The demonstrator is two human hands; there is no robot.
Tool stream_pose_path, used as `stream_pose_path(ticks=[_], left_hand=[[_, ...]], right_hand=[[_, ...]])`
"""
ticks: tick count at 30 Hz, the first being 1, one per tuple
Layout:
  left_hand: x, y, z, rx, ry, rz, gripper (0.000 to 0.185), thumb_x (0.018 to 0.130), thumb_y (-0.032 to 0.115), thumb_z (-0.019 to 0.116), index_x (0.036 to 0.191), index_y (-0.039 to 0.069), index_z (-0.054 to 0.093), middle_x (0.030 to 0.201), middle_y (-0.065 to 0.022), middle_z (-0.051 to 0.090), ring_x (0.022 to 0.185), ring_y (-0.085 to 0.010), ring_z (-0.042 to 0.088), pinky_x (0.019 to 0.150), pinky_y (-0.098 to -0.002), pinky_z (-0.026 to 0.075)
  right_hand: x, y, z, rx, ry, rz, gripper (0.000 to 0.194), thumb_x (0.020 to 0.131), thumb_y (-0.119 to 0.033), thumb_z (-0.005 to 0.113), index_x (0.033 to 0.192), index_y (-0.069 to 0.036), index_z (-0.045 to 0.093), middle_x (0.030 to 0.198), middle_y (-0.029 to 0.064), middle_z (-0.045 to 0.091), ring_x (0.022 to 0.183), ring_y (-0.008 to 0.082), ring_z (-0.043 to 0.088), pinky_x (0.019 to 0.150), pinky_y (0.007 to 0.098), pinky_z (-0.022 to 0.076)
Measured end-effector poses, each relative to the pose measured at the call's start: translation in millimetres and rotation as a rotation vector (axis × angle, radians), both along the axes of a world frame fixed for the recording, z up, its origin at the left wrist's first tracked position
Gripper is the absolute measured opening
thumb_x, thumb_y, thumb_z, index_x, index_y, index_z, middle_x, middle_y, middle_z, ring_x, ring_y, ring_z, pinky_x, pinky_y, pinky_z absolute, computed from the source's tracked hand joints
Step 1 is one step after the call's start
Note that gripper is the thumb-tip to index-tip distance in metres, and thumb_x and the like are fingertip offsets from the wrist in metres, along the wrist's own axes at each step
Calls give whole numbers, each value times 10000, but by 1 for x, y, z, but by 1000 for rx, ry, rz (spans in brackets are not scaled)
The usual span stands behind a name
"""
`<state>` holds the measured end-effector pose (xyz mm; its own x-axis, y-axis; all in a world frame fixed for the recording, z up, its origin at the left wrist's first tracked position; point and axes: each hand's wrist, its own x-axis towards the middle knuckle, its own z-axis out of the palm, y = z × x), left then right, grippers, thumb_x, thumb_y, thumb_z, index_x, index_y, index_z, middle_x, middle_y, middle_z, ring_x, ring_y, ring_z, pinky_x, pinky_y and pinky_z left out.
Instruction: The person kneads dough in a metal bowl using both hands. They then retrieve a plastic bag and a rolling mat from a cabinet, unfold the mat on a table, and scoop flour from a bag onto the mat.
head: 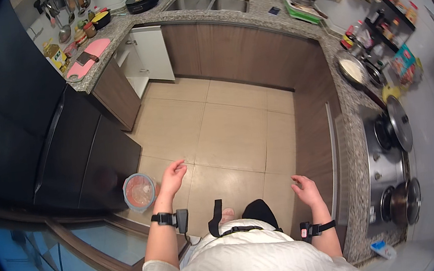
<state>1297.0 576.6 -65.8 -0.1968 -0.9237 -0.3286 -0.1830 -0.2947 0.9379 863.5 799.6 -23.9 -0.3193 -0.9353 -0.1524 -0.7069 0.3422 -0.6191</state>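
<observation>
My left hand (173,177) hangs in the air over the tiled floor, fingers loosely curled and apart, holding nothing. Just left of it on the floor stands a round waste bin (140,191) with a plastic liner. Near the lower cabinets on the right, my right hand (305,190) is raised with its fingers apart and nothing in it. Both forearms wear black straps with small devices. Far ahead on the left counter, a cleaver (85,58) lies across a pink cutting board (96,48). A frying pan (352,70) with pale contents rests on the right counter.
A cabinet door (153,53) stands open at the front left, beyond the dark refrigerator (91,152). The double sink (208,4) is set in the far counter. Along the right are a gas stove (384,169), a lidded pot (405,203) and an upright pan lid (399,123).
</observation>
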Motion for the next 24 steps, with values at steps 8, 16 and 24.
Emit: stream_pose_path(ticks=[8,16,24], left_hand=[[65,-68,-92,201,-79,357,364,912,108,654,1256,3,599,1010,-50,675,907,-112,628,828,-250,506],[39,-162,-60,141,-231,509,355,908,108,668,1239,-5,609,1036,-67,689,927,-134,634,820,-276,510],[59,-241,-77,219,-332,634,387,901,101,657,1272,8,596,1099,-114,686,957,-164,653,825,-313,527]], right_hand=[[-86,-246,-28,137,33,161,345,839,-168,697,1166,-65,659,1126,177,669,977,320,654,825,388,533],[-71,-557,15,133,40,550,352,861,-180,674,1189,-60,635,1182,169,649,1054,347,627,902,416,517],[50,-771,-3,38,-54,895,348,873,-181,657,1199,-64,627,1192,171,639,1108,354,598,944,418,496]])
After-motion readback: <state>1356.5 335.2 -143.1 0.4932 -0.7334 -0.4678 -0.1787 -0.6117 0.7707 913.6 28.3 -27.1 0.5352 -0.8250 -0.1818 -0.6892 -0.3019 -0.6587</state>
